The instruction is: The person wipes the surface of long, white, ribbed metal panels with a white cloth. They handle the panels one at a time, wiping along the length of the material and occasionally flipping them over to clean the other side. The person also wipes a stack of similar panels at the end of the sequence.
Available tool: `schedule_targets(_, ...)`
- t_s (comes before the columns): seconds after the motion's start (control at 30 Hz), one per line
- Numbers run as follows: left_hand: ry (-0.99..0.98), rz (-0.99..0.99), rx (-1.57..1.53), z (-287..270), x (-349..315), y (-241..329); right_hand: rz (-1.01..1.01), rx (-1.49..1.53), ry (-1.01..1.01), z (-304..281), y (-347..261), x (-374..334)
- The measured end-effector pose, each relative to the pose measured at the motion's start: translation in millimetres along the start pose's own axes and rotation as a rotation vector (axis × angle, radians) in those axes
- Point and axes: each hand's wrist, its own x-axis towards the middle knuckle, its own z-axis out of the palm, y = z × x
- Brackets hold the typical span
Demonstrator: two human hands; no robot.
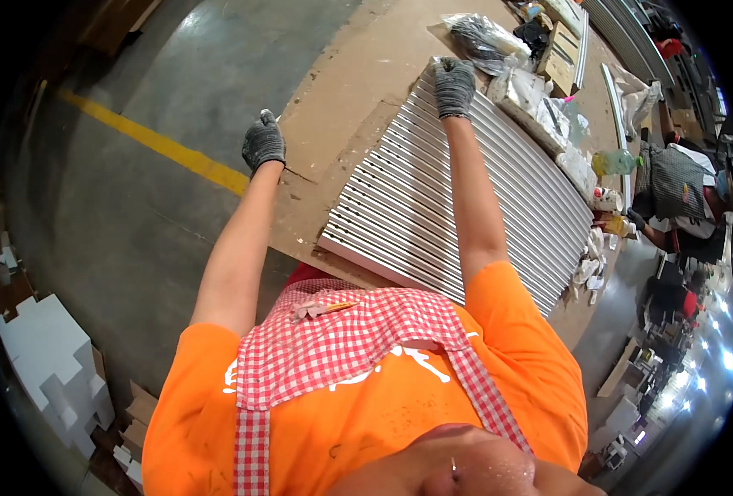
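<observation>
A row of silver metal strips (399,178) lies side by side on a brown work table (333,99), with dark holes or marks near their left ends. My right hand (454,89), in a grey knit glove, is closed at the far corner of the row. Its fingers hide what is between them. Off the table's left edge, my left hand (264,144) wears a matching glove and is curled shut. A small pale bit shows at its fingertips, too small to name. The left hand is apart from the strips.
Plastic-wrapped packs (478,41) and white wrapped bundles (540,107) lie along the strips' far right side. A green-tinted bottle (617,162) stands beside them. Another person (680,190) is at the right. A yellow floor line (159,142) runs at left.
</observation>
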Motion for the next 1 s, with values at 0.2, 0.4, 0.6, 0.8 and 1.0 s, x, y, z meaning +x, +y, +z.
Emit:
schedule_targets(0.2,-0.002,-0.002,0.011,2,4,-5,-0.017,-0.093,0.008,-19,13,-7)
schedule_targets(0.4,0.082,0.040,0.033,18,12,-12,0.139,-0.159,0.014,-63,69,-23)
schedule_targets(0.6,0.093,0.052,-0.017,13,1,-1,0.258,-0.181,0.089,-125,136,-50)
schedule_targets(0.8,0.105,0.029,0.000,19,10,-9,0.243,-0.421,0.236,-203,226,-81)
schedule_targets(1.0,0.132,0.043,0.043,18,8,-6,0.449,-0.380,0.128,-277,306,-113)
